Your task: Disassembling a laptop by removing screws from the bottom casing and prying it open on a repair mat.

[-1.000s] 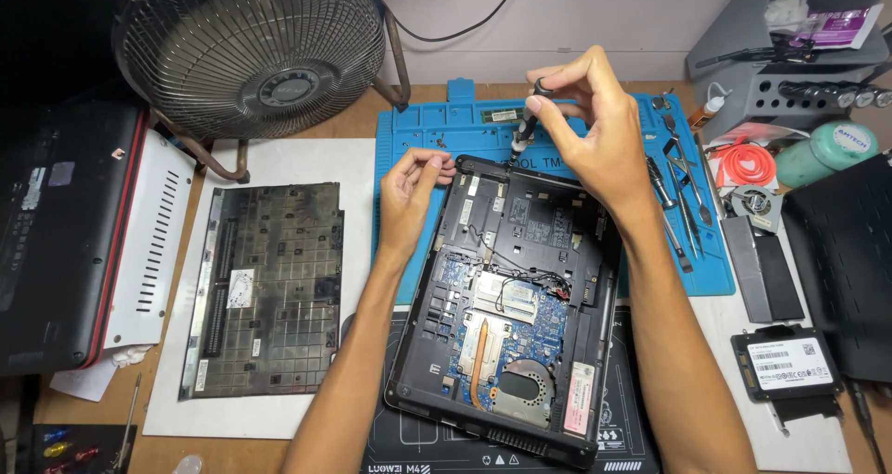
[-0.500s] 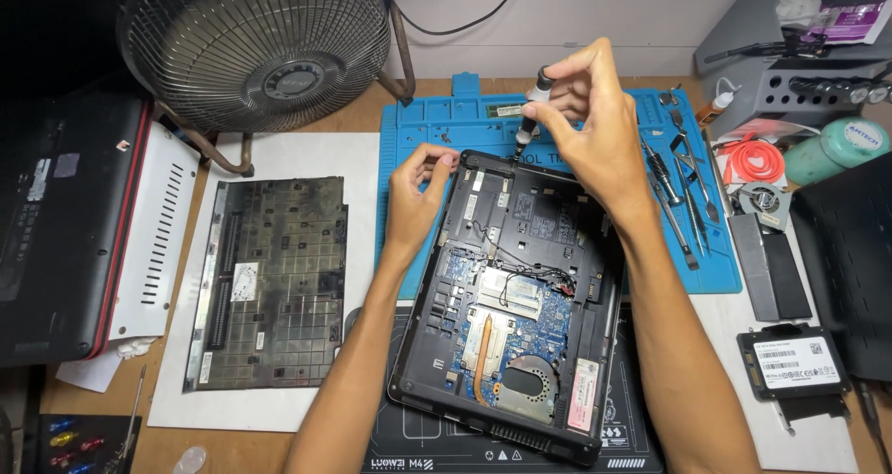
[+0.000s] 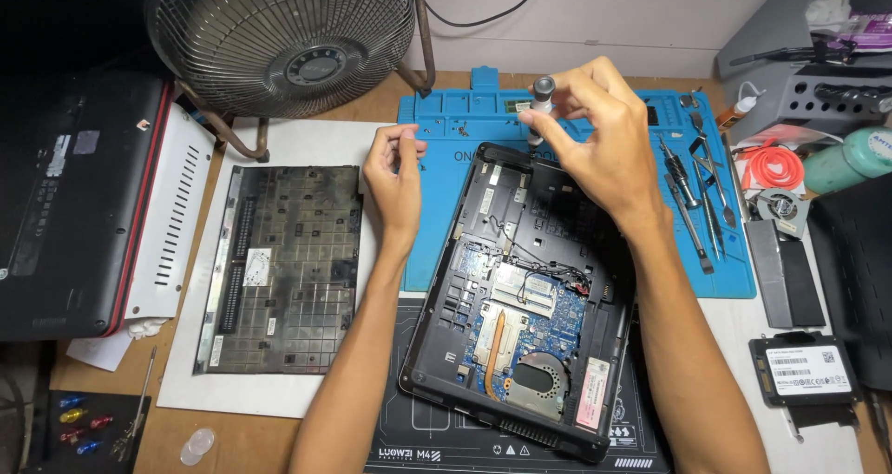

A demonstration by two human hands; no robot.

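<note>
An opened black laptop base (image 3: 530, 297) lies tilted on the blue work mat (image 3: 446, 130), its circuit board, copper heat pipe and fan exposed. My right hand (image 3: 595, 139) holds a small screwdriver (image 3: 541, 102) upright by its top, tip down at the laptop's far left corner. My left hand (image 3: 395, 181) hovers beside that corner with fingers pinched together; whether anything is between them is unclear. The removed keyboard panel (image 3: 283, 265) lies face down on white paper to the left.
A metal fan (image 3: 279, 37) stands at the back left. A closed black and red laptop (image 3: 79, 204) lies far left. Tweezers and drivers (image 3: 692, 186) rest on the mat's right side. A drive (image 3: 804, 367), red cable coil (image 3: 771, 167) and grey rack (image 3: 808, 74) sit on the right.
My right hand has lifted slightly with the screwdriver. My left hand has drawn away from the laptop corner toward the left, fingers still pinched.
</note>
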